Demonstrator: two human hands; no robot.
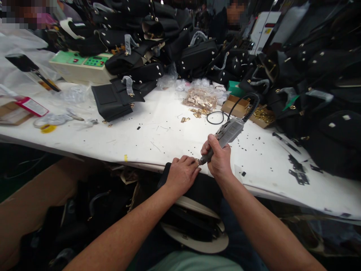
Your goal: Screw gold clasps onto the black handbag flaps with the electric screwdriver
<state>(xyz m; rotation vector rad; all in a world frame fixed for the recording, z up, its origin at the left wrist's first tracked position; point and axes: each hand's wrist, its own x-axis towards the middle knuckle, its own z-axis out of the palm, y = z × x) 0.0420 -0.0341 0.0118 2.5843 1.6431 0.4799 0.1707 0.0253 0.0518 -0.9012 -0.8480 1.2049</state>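
My right hand (221,156) is wrapped around a grey electric screwdriver (230,131), whose black cable loops up from its back end. The tool slants down to the left, its tip close to the fingertips of my left hand (183,174). Those fingers are pressed together on a black handbag (207,190) lying across my lap against the table edge. The bag gapes open towards me and shows a beige lining. A small shiny bit shows at the screwdriver tip, too small and partly covered to make out.
On the white table (158,131) lie gold metal fittings (200,99) in plastic, a cardboard box of small brass pieces (262,114), and black plates (298,171). Black handbags (199,56) pile up behind. A green-topped machine (81,66) stands left; another person (222,22) is at the back.
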